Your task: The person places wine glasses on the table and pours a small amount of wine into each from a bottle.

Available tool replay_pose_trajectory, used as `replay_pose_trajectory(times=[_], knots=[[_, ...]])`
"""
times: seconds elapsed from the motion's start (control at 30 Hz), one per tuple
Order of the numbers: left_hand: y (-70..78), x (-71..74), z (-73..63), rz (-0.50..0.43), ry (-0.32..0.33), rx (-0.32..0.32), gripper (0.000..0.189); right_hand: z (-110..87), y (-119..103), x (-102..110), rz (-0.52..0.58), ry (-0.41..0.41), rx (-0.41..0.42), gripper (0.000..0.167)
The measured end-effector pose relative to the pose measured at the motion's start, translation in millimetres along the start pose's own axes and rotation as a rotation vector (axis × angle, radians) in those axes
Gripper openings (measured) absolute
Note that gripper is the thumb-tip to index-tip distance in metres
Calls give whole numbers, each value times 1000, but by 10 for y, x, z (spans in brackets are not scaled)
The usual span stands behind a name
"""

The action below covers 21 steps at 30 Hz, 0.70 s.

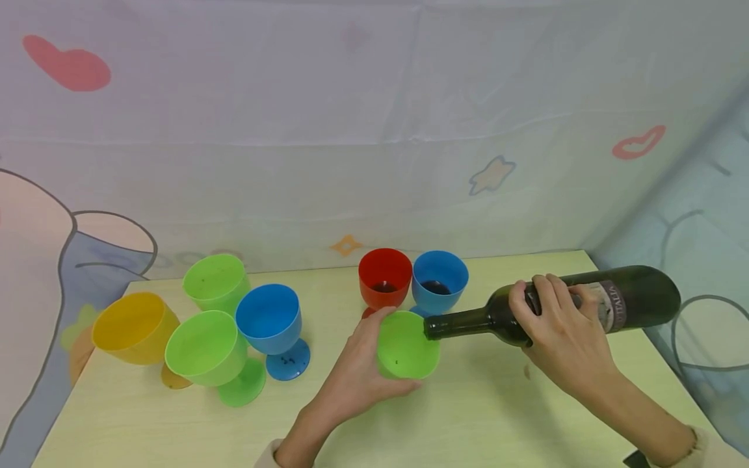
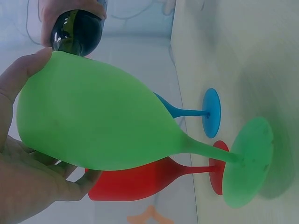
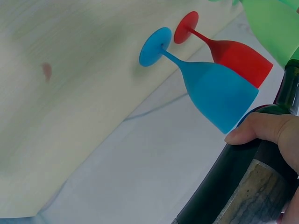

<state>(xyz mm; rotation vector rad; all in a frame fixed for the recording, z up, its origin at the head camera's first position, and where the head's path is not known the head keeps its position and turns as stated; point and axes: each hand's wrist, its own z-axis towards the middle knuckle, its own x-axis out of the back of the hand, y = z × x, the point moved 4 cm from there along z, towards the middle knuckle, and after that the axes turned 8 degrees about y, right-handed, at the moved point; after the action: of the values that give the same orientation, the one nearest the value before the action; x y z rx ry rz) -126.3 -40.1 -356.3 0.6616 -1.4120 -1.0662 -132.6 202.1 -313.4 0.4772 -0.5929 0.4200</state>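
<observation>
My left hand (image 1: 365, 374) grips a light green plastic goblet (image 1: 407, 344) by its bowl, thumb on the near side and fingers round the far side. A few dark specks show inside that bowl. In the left wrist view the goblet's stem and foot (image 2: 247, 162) stand close over the table. My right hand (image 1: 564, 331) holds a dark green wine bottle (image 1: 640, 296) round its body, nearly level. Its mouth (image 1: 433, 327) overlaps the goblet's right rim. Behind are a red goblet (image 1: 385, 270) and a blue goblet (image 1: 440, 273), each with dark liquid at the bottom.
To the left stand a yellow goblet (image 1: 137, 328), two green goblets (image 1: 205, 348) and another blue goblet (image 1: 269, 318). A pale wooden table (image 1: 468, 416) carries everything. A printed cloth (image 1: 292, 130) hangs behind the table. A small dark object (image 1: 634, 459) lies at the lower right.
</observation>
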Motion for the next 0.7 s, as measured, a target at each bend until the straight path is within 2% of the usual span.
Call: replay_pose_trajectory(times=[0.7], knots=[[5, 4, -14, -8, -12, 15, 89, -1, 5, 1, -14, -70, -14, 68]])
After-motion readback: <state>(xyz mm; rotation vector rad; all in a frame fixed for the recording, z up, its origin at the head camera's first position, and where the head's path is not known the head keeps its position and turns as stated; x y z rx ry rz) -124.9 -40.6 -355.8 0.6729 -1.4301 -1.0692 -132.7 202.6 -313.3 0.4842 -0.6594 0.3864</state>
